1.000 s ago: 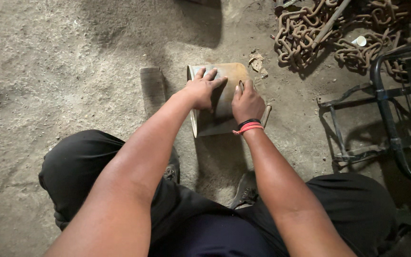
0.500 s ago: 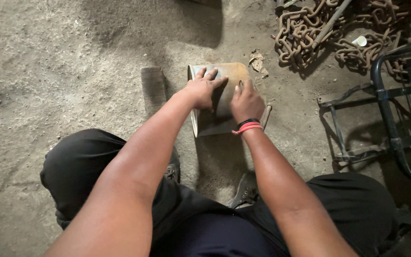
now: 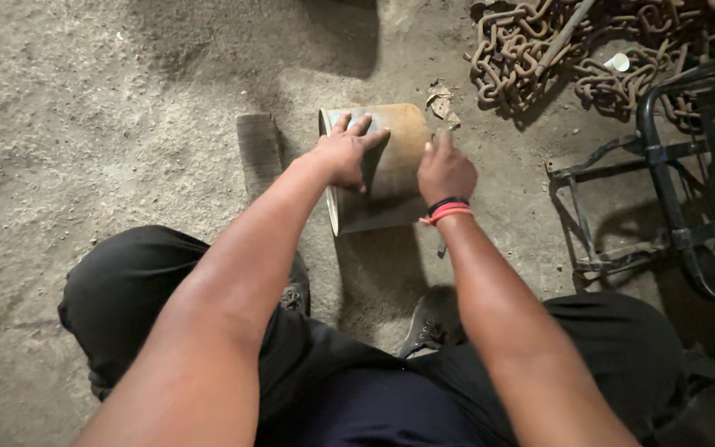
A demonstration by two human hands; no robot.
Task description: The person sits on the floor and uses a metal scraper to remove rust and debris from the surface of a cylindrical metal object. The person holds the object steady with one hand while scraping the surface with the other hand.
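A rusty metal cylinder [image 3: 395, 136] lies on its side on the dirt floor in front of my knees. My left hand [image 3: 343, 155] presses on its top near the left open end, fingers spread. My right hand [image 3: 445, 171], with a red and black band at the wrist, sits at the cylinder's right end. Its fingers are curled and one finger points away from me. What its fingers close on is hidden. A thin dark piece [image 3: 441, 248] shows just below that wrist.
A flat dark block [image 3: 258, 151] lies left of the cylinder. A heap of rusty chain [image 3: 539, 58] fills the far right. A black metal frame [image 3: 688, 190] stands at the right edge. Scraps [image 3: 440, 103] lie beyond the cylinder. My shoes [image 3: 424, 327] are below it.
My right hand has slid a little right, off the cylinder's top to its right end. My left hand has stayed on top, fingers now more spread.
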